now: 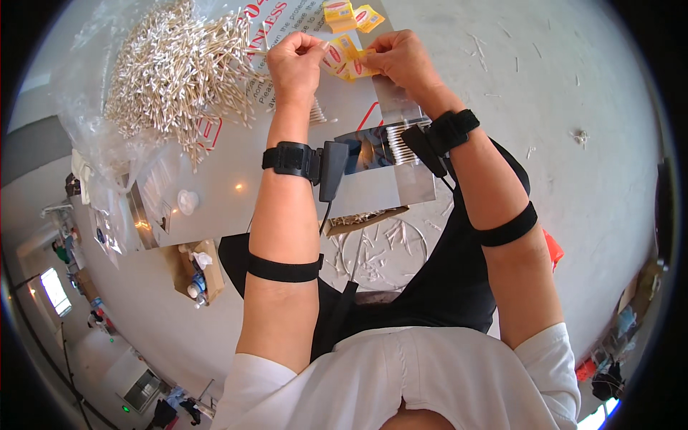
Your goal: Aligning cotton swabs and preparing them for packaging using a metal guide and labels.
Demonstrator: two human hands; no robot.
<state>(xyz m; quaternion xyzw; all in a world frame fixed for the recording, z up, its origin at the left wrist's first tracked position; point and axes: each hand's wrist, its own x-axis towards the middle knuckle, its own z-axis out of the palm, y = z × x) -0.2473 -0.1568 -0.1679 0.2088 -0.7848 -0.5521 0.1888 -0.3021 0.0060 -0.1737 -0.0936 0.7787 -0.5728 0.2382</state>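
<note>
Over tabletop (287,179): both hands raised, working together.
Left hand (295,61): fingers pinched on small yellow paper packet (345,59).
Right hand (403,59): fingers pinch its other edge, steadying it.
Left of hands: loose heap of wooden cotton swabs (179,72).

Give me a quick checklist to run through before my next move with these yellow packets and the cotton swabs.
1. Both hands on the yellow packets: ok, left hand and right hand pinch them from either side.
2. Packet open: cannot tell, the fingers cover the edges.
3. Swab pile close by: ok, on the table left of the hands.
4. Row of swabs laid out: ok, below the hands on the shiny sheet.
5. Spare packets: ok, at the table's far edge.
6. Floor: not ok, stray swabs lie scattered.
</note>
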